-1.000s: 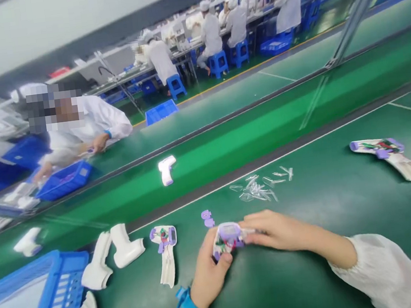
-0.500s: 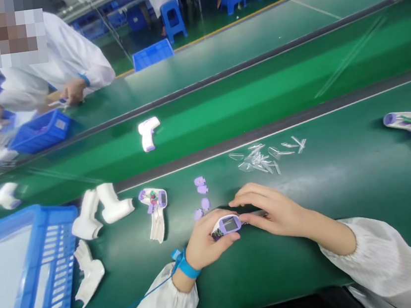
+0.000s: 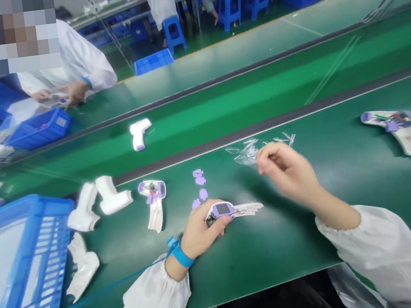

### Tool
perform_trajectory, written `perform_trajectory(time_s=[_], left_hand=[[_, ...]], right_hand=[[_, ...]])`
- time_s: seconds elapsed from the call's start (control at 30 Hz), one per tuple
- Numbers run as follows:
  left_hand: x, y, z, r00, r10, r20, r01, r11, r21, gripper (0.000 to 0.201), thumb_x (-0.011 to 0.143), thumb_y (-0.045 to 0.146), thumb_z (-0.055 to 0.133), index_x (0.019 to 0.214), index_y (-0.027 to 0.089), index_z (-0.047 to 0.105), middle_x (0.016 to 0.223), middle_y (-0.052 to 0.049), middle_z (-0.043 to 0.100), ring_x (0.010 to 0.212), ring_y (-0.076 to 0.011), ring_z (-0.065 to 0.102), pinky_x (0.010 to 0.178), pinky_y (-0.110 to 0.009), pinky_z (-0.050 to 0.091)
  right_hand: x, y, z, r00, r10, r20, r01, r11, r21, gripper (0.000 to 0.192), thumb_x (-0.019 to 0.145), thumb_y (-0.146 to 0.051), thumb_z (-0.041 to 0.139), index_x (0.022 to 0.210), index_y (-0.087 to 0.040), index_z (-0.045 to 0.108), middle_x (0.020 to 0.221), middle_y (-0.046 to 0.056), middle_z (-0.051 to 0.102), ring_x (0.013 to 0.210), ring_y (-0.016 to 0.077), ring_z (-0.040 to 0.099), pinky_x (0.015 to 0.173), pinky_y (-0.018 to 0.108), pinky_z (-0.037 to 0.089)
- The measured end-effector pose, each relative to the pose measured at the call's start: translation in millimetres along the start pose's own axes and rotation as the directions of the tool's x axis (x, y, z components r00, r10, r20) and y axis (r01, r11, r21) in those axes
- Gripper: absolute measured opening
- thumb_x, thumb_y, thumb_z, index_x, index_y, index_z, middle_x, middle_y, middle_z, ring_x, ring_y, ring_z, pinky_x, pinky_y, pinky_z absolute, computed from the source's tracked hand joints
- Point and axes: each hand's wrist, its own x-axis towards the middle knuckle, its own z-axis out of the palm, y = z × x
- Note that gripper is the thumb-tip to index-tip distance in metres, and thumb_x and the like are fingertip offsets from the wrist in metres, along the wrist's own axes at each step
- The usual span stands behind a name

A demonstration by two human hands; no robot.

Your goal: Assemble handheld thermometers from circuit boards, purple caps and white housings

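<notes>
My left hand (image 3: 200, 232) grips the purple head of an open thermometer half-shell (image 3: 235, 210) lying on the green table; its small screen faces up and its white handle points right. My right hand (image 3: 288, 174) is blurred, raised above the table, with its fingers bent near a heap of clear plastic pieces (image 3: 253, 149); I cannot tell whether it holds one. Small purple buttons (image 3: 200, 184) lie just beyond my left hand. A blue wrist strap (image 3: 180, 253) with a cord sits on my left wrist.
Another open half-shell (image 3: 154, 200) and two white shells (image 3: 99, 204) lie to the left, beside a blue crate (image 3: 22, 276). A further half-shell (image 3: 397, 128) lies far right. A finished thermometer (image 3: 139, 133) rides the conveyor belt. A person in white works across it over a blue bin (image 3: 39, 128).
My right hand has left the thermometer half-shell and moved up and right toward the clear plastic pieces. My left hand still holds the half-shell in about the same place.
</notes>
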Motion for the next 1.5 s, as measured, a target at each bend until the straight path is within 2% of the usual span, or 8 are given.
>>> perform_trajectory(time_s=[0.17,0.4,0.5,0.7,0.93,1.1,1.3,1.5], left_hand=[[-15,0,-12.6,0.988,0.066,0.141,-0.066,0.998,0.002,0.03,0.101,0.045,0.07,0.109,0.016,0.072,0.072,0.0,0.069,0.059,-0.0137,0.068,0.066,-0.026,0.055],[-38,-5,-40.6,0.978,0.087,0.191,-0.081,0.996,-0.036,0.029,0.099,0.044,0.071,0.105,0.015,0.073,0.076,-0.002,0.071,0.059,-0.0136,0.068,0.063,-0.025,0.055],[-41,-8,-47.2,0.977,0.015,0.214,0.019,0.988,-0.155,0.035,0.096,0.049,0.075,0.104,0.015,0.073,0.074,-0.002,0.07,0.055,-0.0138,0.067,0.055,-0.024,0.054],[-35,-16,-49.8,0.961,-0.007,0.277,0.069,0.975,-0.213,0.048,0.09,0.059,0.081,0.107,0.016,0.074,0.069,-0.002,0.07,0.057,-0.0139,0.068,0.06,-0.025,0.058],[-25,-16,-57.0,0.925,-0.095,0.369,0.202,0.943,-0.264,0.064,0.076,0.068,0.088,0.112,0.016,0.076,0.073,-0.001,0.073,0.062,-0.0139,0.07,0.065,-0.027,0.061],[-20,-20,-55.2,0.946,-0.046,0.32,0.156,0.932,-0.328,0.064,0.076,0.068,0.088,0.112,0.015,0.076,0.07,0.0,0.072,0.062,-0.0121,0.068,0.064,-0.024,0.059],[-17,-26,-54.7,0.942,-0.124,0.313,0.22,0.931,-0.292,0.067,0.07,0.07,0.091,0.108,0.016,0.076,0.071,0.0,0.072,0.062,-0.0137,0.069,0.066,-0.027,0.06],[-16,-25,-57.8,0.954,-0.088,0.285,0.198,0.901,-0.385,0.064,0.079,0.071,0.085,0.107,0.016,0.069,0.069,-0.001,0.072,0.056,-0.0141,0.069,0.06,-0.027,0.057]], right_hand=[[30,51,-25,0.962,0.264,0.072,-0.19,0.835,-0.516,0.017,0.098,-0.033,0.065,0.084,-0.023,0.064,0.084,0.004,0.068,0.073,0.0212,0.064,0.068,0.035,0.05],[43,62,-33,0.991,0.135,-0.02,-0.109,0.695,-0.71,0.012,0.089,-0.033,0.062,0.094,-0.022,0.061,0.101,0.011,0.065,0.079,0.0258,0.064,0.069,0.039,0.049],[52,43,-16,0.992,0.056,0.117,0.035,0.754,-0.656,0.015,0.097,-0.035,0.055,0.094,-0.023,0.063,0.099,0.009,0.067,0.079,0.0249,0.066,0.07,0.039,0.05],[75,-23,99,0.797,-0.131,0.59,0.378,0.869,-0.318,0.018,0.107,-0.033,0.054,0.103,-0.022,0.068,0.1,0.008,0.072,0.086,0.0233,0.069,0.075,0.037,0.055],[147,-86,271,0.49,-0.494,0.718,0.795,0.591,-0.135,0.039,0.103,-0.004,0.048,0.136,-0.015,0.065,0.141,0.018,0.066,0.126,0.0303,0.062,0.099,0.045,0.054],[191,-82,333,0.305,-0.548,0.779,0.876,0.482,-0.004,0.05,0.102,0.001,0.049,0.147,-0.018,0.062,0.155,0.018,0.06,0.146,0.0323,0.051,0.113,0.051,0.045],[206,-90,327,0.31,-0.542,0.781,0.858,0.514,0.016,0.019,0.098,-0.011,0.068,0.115,-0.009,0.076,0.128,0.024,0.071,0.129,0.0376,0.06,0.111,0.054,0.045],[200,-111,224,0.528,-0.504,0.683,0.702,0.712,-0.017,0.042,0.108,-0.046,0.059,0.132,-0.013,0.068,0.119,0.015,0.076,0.1,0.0269,0.072,0.084,0.036,0.054]])
